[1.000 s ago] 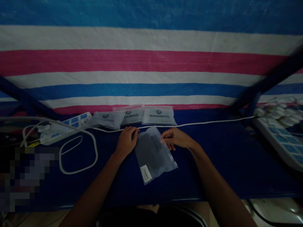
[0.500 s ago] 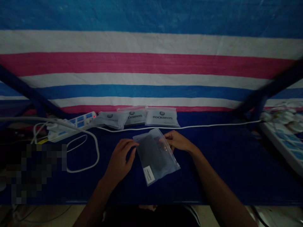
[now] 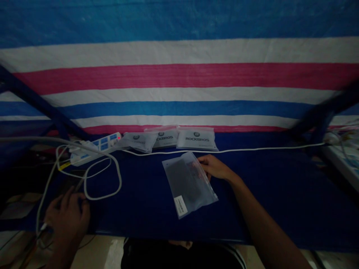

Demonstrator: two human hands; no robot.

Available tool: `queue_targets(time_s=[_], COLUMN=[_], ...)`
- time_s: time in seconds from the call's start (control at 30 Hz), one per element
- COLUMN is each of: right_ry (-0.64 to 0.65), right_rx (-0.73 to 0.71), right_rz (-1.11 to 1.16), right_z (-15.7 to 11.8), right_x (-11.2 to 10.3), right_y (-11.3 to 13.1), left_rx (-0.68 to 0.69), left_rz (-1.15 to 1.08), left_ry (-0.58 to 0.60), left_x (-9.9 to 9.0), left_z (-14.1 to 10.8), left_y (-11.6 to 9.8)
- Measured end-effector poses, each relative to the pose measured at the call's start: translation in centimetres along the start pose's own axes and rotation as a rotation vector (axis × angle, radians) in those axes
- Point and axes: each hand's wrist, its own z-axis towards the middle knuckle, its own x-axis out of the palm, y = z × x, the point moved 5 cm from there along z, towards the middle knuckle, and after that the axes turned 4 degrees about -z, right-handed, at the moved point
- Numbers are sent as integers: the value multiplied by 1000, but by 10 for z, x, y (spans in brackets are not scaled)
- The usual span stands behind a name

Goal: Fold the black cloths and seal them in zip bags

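A frosted zip bag (image 3: 193,186) lies slanted on the blue table, with something dark inside and a white barcode label at its lower left corner. At its upper right edge my right hand (image 3: 214,167) grips the bag, with some fingertips hidden behind the plastic. My left hand (image 3: 68,213) is far to the left by the table's front edge, fingers apart and palm down. Its fingertips are close to a dark flat object (image 3: 74,180) that is too dim to name; whether they touch it I cannot tell.
Several ROCKBROS zip bags (image 3: 196,139) lie along the back. A white power strip (image 3: 97,147) with a red light and looped white cables (image 3: 120,179) is at left. A thin white cable (image 3: 252,150) crosses the table. Another power strip (image 3: 343,162) stands at right.
My left hand has left the zip bag and moved down and left to the table's front edge. My right hand stays at the bag. The view has shifted slightly left.
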Motion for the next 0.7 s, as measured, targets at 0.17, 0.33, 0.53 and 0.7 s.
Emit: queue_targets(time_s=[0.17,0.33,0.53,0.7], right_ry=[-4,23,29,53], right_rx=[-16,-25,-19,-14], right_rz=[-8,-19,-4,-13], right_z=[0,1,0,-3], right_x=[1,2,1,2], right_y=[0,0,0,3], left_rx=[99,196,282,225], left_rz=[3,-170,-663,-678], left_ry=[-48,-27,301,411], left_x=[1,-2,25,54], left_z=[-16,-55,-73,-46], left_y=[-18,-72,-176,-229])
